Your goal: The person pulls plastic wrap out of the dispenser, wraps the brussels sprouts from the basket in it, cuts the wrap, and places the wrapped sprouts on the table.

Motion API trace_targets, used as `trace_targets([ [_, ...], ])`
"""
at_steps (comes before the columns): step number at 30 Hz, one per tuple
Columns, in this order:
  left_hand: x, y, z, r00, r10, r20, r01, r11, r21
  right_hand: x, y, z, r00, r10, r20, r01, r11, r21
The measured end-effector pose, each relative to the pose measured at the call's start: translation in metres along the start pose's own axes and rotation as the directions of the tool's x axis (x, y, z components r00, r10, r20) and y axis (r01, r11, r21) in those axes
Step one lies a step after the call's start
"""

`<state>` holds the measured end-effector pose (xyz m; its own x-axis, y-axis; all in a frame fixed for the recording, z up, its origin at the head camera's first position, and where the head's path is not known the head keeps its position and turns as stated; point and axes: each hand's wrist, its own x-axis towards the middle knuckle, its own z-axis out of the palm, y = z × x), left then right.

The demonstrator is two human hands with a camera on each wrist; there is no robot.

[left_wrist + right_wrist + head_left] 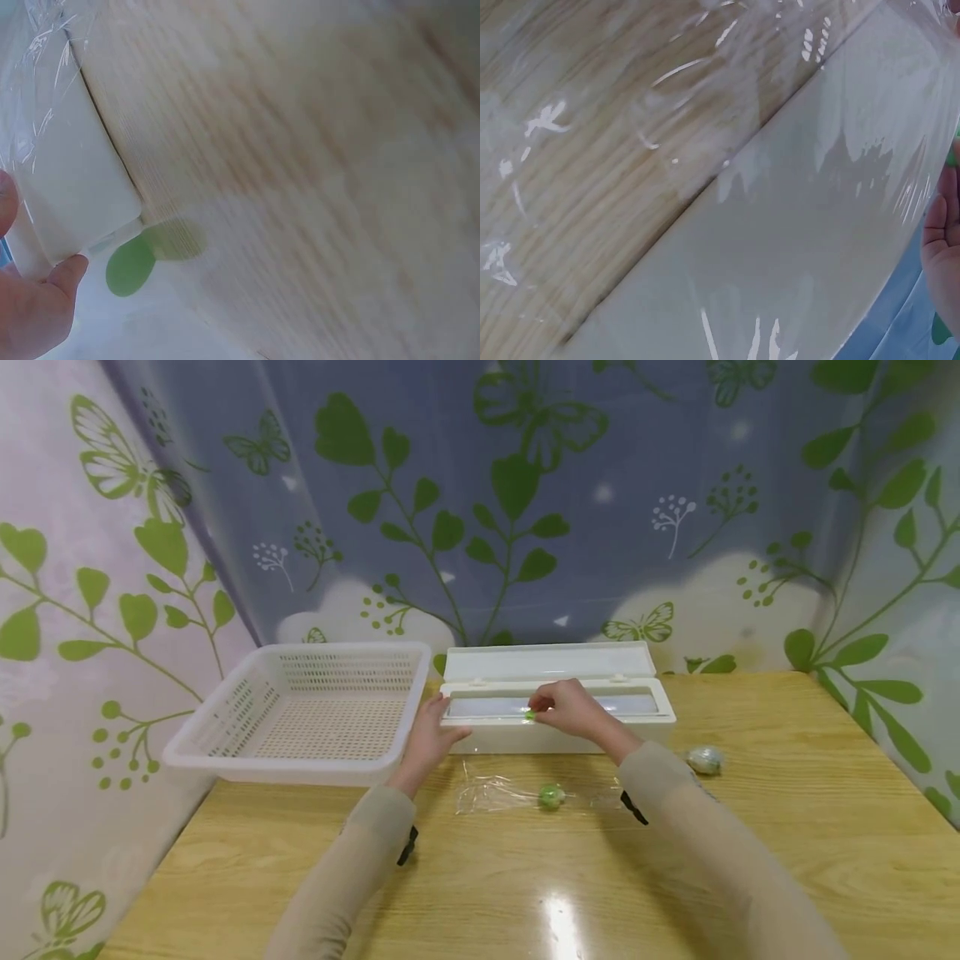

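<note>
A white cling film dispenser box (487,742) stands on the table with its lid (547,663) raised at the back. My left hand (429,739) grips the box's left end, thumb along the front. My right hand (567,707) pinches a small green slider (529,715) on the front rim, near the middle of the box. Clear cling film (491,795) hangs over the front wall and spreads onto the table. On the film lies a small round green-and-white thing (551,797). In the right wrist view the film (780,172) looks wrinkled, and the right fingers (937,232) show only at the edge.
A white perforated plastic basket (330,727) sits left of the box, close to my left hand. A small pale, shiny wrapped bundle (705,761) lies to the right. A patterned curtain (465,527) hangs behind the wooden table (487,893).
</note>
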<state>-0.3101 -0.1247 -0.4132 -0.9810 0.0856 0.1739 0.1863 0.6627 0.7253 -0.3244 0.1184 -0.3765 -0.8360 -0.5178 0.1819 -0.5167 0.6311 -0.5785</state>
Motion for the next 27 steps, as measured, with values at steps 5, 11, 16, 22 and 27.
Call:
trace_targets([
  [5, -0.001, 0.0, -0.001, 1.0, 0.003, -0.005, -0.003, 1.0, -0.003, -0.003, 0.004, -0.002, 1.0, -0.012, -0.002, 0.012, 1.0, 0.009],
  [11, -0.001, -0.001, -0.002, 1.0, 0.002, -0.012, -0.002, 1.0, -0.003, -0.008, 0.008, -0.005, 1.0, 0.005, -0.008, -0.005, 1.0, 0.004],
  [16, -0.001, -0.001, -0.002, 1.0, -0.002, -0.016, 0.002, 1.0, -0.01, -0.01, 0.011, -0.006, 1.0, 0.002, -0.013, -0.002, 1.0, 0.013],
  [22, -0.001, 0.0, 0.0, 1.0, 0.0, -0.011, -0.001, 1.0, -0.014, -0.012, 0.016, -0.008, 1.0, 0.0, -0.007, 0.0, 1.0, 0.019],
  [27, 0.0, 0.0, -0.001, 1.0, 0.014, -0.017, -0.014, 1.0, 0.001, -0.013, 0.019, -0.013, 1.0, -0.003, -0.013, 0.003, 1.0, 0.017],
])
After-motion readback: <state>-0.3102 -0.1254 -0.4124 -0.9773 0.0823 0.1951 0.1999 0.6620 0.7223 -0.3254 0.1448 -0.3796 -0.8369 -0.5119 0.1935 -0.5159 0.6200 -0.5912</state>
